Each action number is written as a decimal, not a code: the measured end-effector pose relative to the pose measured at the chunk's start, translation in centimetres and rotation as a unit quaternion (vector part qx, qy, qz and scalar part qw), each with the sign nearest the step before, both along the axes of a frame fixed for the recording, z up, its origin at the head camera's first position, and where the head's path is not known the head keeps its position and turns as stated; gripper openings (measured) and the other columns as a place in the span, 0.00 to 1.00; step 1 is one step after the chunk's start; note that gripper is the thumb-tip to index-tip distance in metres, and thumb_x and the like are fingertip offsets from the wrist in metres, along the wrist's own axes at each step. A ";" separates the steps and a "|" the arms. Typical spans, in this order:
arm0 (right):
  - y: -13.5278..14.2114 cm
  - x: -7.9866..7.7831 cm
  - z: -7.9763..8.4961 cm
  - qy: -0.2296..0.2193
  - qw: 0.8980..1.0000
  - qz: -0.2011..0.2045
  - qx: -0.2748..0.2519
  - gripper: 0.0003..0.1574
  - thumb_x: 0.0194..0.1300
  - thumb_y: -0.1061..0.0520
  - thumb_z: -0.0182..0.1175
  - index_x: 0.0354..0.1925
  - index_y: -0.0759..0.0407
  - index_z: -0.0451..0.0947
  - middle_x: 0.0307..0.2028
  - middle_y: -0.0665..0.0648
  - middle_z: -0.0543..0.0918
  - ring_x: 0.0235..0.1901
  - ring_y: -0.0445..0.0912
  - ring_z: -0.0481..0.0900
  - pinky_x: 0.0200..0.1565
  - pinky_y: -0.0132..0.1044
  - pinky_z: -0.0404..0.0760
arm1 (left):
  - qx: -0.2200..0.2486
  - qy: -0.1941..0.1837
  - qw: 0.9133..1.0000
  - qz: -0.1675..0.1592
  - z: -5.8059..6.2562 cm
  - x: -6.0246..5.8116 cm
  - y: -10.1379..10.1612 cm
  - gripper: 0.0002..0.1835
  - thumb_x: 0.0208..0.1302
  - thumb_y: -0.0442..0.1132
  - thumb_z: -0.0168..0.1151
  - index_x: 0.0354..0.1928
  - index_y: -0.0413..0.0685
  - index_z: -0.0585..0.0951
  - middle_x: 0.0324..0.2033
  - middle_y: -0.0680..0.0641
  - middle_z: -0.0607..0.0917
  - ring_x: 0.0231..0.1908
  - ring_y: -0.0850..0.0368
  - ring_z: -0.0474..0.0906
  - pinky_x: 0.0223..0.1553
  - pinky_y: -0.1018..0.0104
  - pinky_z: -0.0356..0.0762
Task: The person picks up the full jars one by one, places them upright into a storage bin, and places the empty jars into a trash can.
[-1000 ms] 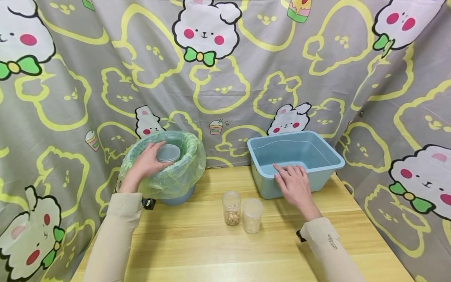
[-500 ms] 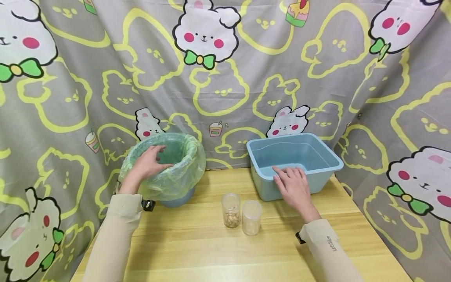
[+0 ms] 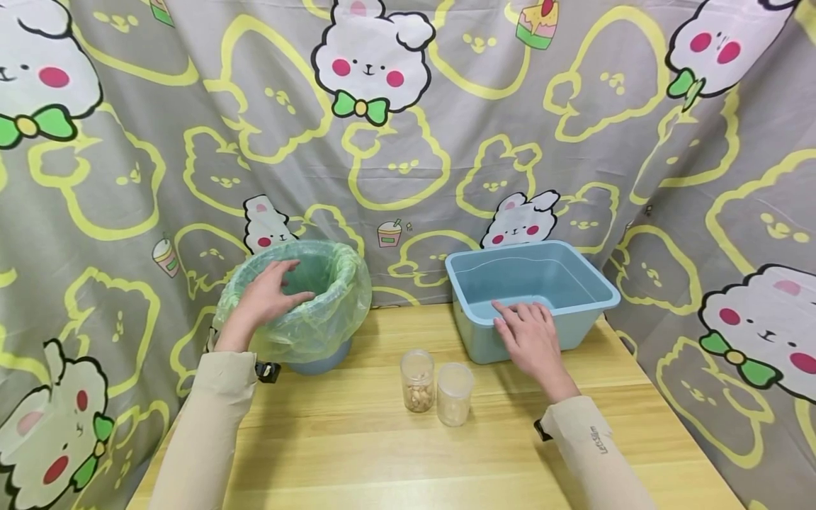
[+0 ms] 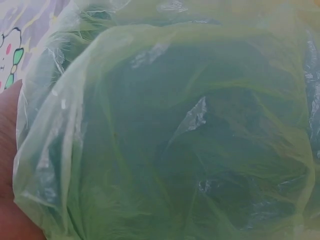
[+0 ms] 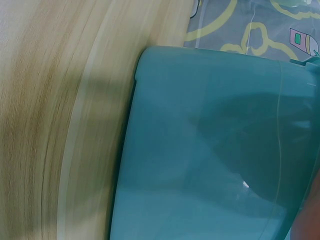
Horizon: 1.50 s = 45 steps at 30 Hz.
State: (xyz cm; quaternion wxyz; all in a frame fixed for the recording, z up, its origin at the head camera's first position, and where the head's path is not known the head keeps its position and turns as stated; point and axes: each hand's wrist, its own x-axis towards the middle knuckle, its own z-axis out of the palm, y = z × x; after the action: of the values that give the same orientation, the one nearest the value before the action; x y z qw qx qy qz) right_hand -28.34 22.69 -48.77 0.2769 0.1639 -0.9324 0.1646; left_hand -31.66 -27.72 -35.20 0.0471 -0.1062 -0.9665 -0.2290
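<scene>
My left hand [image 3: 264, 296] hangs over the mouth of a blue trash bin [image 3: 321, 363], its fingers spread with nothing between them. A translucent green trash bag [image 3: 306, 329] lines the bin and folds over its rim; it fills most of the left wrist view. The bin's bottom is hidden. Above the front rim of a blue plastic tub [image 3: 474, 336] is my right hand [image 3: 532, 340], holding nothing, fingers relaxed; whether it touches the rim I cannot tell. Between bin and tub stand two clear jars: one partly filled with nuts [image 3: 418, 389], the other a cloudy clear jar [image 3: 455, 397].
All of it stands on a wooden table [image 3: 408, 460]. A grey patterned curtain [image 3: 395, 163] closes off the back and both sides. The tub stands near the table's right edge, the bin toward the back left.
My left hand has let go of a clear, round-topped container, which has dropped out of sight into the bin. The hand stays above the bin, and the right hand has hardly moved.
</scene>
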 end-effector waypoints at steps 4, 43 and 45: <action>0.0 0.0 0.1 0.004 1.000 0.000 0.000 0.27 0.81 0.44 0.50 0.70 0.47 0.76 0.52 0.59 0.82 0.57 0.60 0.75 0.72 0.60 0.57 | -0.004 0.021 1.000 -0.006 0.1 -0.1 0.1 0.43 0.71 0.54 0.66 0.78 0.41 0.61 0.71 0.33 0.68 0.64 0.31 0.73 0.62 0.32 0.72; 0.2 0.1 0.2 -0.013 1.000 0.000 -0.002 0.26 0.81 0.43 0.50 0.69 0.47 0.77 0.53 0.59 0.82 0.58 0.60 0.73 0.73 0.60 0.55 | 0.049 0.177 0.966 -0.180 -5.3 7.0 16.1 0.37 0.65 0.54 0.71 0.73 0.56 0.72 0.66 0.48 0.79 0.65 0.46 0.77 0.64 0.43 0.77; 0.1 0.1 0.3 -0.013 1.000 0.000 -0.001 0.26 0.81 0.43 0.50 0.70 0.47 0.76 0.53 0.59 0.82 0.58 0.60 0.74 0.73 0.60 0.55 | 0.049 0.171 0.964 -0.200 -6.3 7.2 17.1 0.37 0.65 0.54 0.71 0.73 0.55 0.72 0.66 0.48 0.79 0.65 0.47 0.77 0.65 0.44 0.76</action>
State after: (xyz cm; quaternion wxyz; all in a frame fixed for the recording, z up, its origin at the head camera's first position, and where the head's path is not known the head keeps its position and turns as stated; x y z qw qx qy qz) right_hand -28.21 22.84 -48.51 0.2650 0.1612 -0.9359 0.1672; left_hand -24.46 -10.59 -41.48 0.1703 -0.3321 -0.8909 -0.2589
